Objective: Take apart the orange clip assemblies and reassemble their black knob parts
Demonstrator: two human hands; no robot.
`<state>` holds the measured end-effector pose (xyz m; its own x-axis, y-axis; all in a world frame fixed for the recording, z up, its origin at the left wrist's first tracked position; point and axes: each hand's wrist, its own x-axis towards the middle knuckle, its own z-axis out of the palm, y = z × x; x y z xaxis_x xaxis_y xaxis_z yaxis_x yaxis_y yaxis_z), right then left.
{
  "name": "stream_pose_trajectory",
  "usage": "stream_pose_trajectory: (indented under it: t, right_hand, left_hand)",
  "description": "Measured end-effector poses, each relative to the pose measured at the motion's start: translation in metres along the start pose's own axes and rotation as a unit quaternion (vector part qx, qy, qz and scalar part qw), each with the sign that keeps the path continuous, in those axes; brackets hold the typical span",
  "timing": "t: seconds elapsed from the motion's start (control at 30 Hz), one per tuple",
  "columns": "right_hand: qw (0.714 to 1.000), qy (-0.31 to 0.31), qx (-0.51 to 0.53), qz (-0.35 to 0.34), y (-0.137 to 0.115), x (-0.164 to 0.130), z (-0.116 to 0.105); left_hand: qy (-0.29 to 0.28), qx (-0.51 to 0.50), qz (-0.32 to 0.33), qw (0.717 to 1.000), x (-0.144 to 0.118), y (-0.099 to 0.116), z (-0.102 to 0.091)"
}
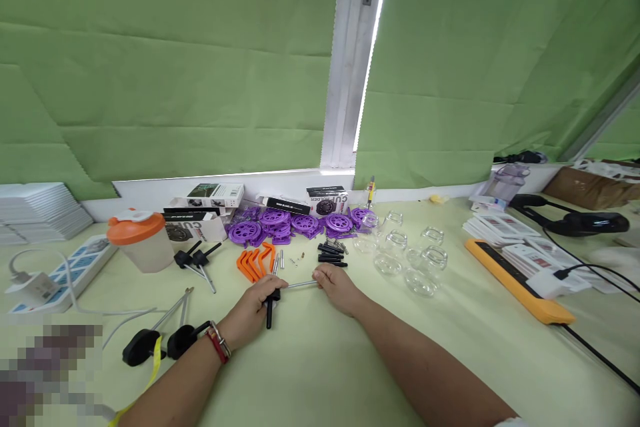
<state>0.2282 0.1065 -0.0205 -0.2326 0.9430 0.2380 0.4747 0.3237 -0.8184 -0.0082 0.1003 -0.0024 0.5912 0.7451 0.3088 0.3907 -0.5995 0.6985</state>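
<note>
My left hand (254, 310) is closed around a black plastic part (270, 317) with a stem that points down toward me. From it a thin metal rod (301, 285) runs to the right. The rod's other end is pinched in the fingers of my right hand (340, 288). Just beyond my left hand lie orange bent handles (256, 263) and a few small metal pins (282, 259). Black tubes (331, 258) and springs (336, 245) lie past my right hand. Tiny loose parts (295, 261) are scattered between them.
Purple wheel-shaped parts (304, 223) are piled before printed boxes (327, 200). Clear plastic cups (423, 280) stand right of centre. An orange-lidded shaker (145, 243), black-headed rods (143, 347) and a power strip (67, 273) are left. A yellow power strip (520, 283) lies right.
</note>
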Motion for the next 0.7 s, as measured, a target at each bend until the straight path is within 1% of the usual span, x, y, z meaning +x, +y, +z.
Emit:
stream_pose_trajectory:
  t: [0.17,0.33,0.4,0.47,0.57,0.63,0.7]
  right_hand:
    - [1.000,0.002,-0.001,0.005,0.0016,0.0004,0.0018]
    - [1.000,0.007,0.012,0.026,0.0029,0.0003,0.0027]
    - [0.999,0.011,0.036,0.038,0.0031,0.0001,0.0025]
    - [0.995,0.009,0.081,0.065,0.0029,-0.0003,0.0018]
    - [0.982,-0.014,0.156,0.104,0.0018,-0.0011,-0.0004]
    - [0.977,-0.032,0.181,0.104,0.0010,-0.0017,-0.0020]
    - [0.977,-0.037,0.185,0.097,0.0010,-0.0020,-0.0030]
  left_hand:
    - [-0.002,0.008,0.001,1.000,-0.0008,-0.0008,0.0009]
    - [-0.004,0.005,0.001,1.000,-0.0003,0.0003,0.0006]
    - [-0.004,0.003,-0.004,1.000,0.0004,0.0014,-0.0002]
    - [-0.005,0.003,-0.010,1.000,0.0010,0.0022,-0.0012]
    - [0.002,0.004,-0.017,1.000,0.0013,0.0017,-0.0019]
    - [0.007,0.005,-0.019,1.000,0.0011,0.0007,-0.0020]
    - [0.007,0.006,-0.019,1.000,0.0010,0.0005,-0.0020]
